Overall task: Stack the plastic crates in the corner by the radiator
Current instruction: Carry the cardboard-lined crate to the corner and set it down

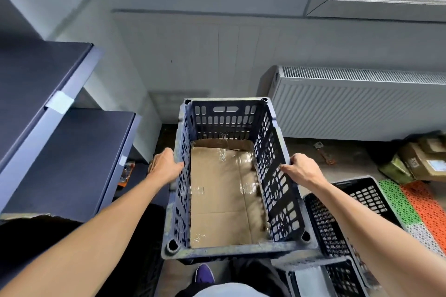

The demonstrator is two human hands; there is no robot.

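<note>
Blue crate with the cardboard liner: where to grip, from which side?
Grip the blue crate by the top rims of its two long walls, about mid-length, one hand from each outer side, as the left hand and right hand do. It lies lengthwise away from the person, so those rims are nearest; the handle slot sits in the far short wall.

Both bare arms reach forward, nearly straight. Left hand (pixel 164 166) and right hand (pixel 301 169) grip opposite rims of the blue crate (pixel 226 118) — fingers curled.
</note>
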